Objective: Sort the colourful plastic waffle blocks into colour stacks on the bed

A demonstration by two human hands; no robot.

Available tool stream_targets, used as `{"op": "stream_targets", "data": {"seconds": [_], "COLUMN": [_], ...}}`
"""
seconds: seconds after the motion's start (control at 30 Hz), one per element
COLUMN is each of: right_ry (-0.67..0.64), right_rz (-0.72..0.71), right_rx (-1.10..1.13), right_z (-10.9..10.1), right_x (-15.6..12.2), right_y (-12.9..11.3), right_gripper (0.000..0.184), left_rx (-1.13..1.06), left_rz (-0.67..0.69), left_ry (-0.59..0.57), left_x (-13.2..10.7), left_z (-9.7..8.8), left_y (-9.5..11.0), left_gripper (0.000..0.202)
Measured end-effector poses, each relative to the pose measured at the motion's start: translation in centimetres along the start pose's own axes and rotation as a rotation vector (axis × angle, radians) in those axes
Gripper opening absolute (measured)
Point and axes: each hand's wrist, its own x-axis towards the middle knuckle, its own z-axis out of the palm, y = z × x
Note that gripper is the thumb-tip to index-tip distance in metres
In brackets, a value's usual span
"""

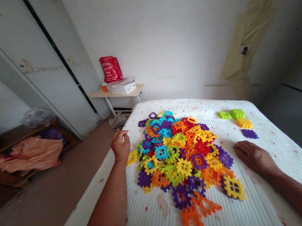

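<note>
On the white quilted bed (154, 217), as seen from the head view, a heap of interlocking plastic tiles (182, 153) is spread across the middle, in orange, yellow, purple, blue, red and green. The left hand (121, 145) is held at the heap's left edge, just beside a yellow tile (132, 157), its fingers curled closed with the thumb met by the forefinger; nothing is seen between them. The right hand (254, 158) is laid palm down on the cover just right of the heap, fingers loose and nothing gripped. A pick at the heap's edge is judged best made on one loose tile's rim and lifted straight, so that notched neighbours are not dragged along. The heaped tiles are too many and too overlapped to be counted. Four pieces are set apart toward the far right: two lime green pieces (237, 113), one yellow piece (244, 123) and one purple piece (249, 134). One side table (117, 93) bearing one red bag (110, 69) is seen beyond
</note>
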Motion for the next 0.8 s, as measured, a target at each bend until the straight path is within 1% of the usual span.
{"op": "stream_targets", "data": {"seconds": [0.13,0.23,0.33,0.4,0.47,0.5,0.57,0.63,0.7,0.77,0.8], "right_ry": [0.045,0.11,0.139,0.116,0.109,0.085,-0.033,-0.168,-0.268,-0.326,-0.342], "right_rz": [0.057,0.068,-0.027,-0.107,-0.229,-0.32,-0.507,-0.622,-0.665,-0.676,-0.675], "right_rx": [0.044,0.083,0.139,0.219,0.293,0.331,0.391,0.379,0.304,0.223,0.191], "right_z": [0.0,-0.5,-1.5,-2.4,-3.2,-3.6,-4.1,-4.2,-3.7,-2.9,-2.4], "right_x": [0.3,1.6,3.7,5.2,6.2,6.5,6.7,6.5,6.1,5.8,5.7], "right_y": [0.4,-1.0,-4.5,-7.8,-11.3,-13.1,-16.4,-19.1,-21.0,-22.1,-22.4], "right_gripper": [0.032,0.032,0.029,0.026,0.02,0.018,0.019,0.024,0.029,0.031,0.029], "left_rx": [0.01,0.003,-0.004,-0.003,0.0,0.001,0.004,0.006,0.006,0.008,0.01], "left_rz": [-0.043,-0.065,-0.082,-0.094,-0.103,-0.106,-0.109,-0.107,-0.1,-0.094,-0.091], "left_ry": [0.024,0.021,0.001,-0.01,-0.021,-0.024,-0.028,-0.032,-0.037,-0.041,-0.041], "left_x": [-0.1,-0.3,-0.4,-0.5,-0.6,-0.6,-0.6,-0.7,-0.7,-0.7,-0.7], "left_z": [-0.2,-0.1,0.1,0.2,0.2,0.2,0.2,0.2,0.1,0.1,0.1], "left_y": [-0.9,-1.1,-1.1,-1.2,-1.4,-1.4,-1.6,-1.6,-1.5,-1.4,-1.4], "left_gripper": [0.021,0.021,0.022,0.022,0.022,0.022,0.023,0.023,0.023,0.023,0.023]}}
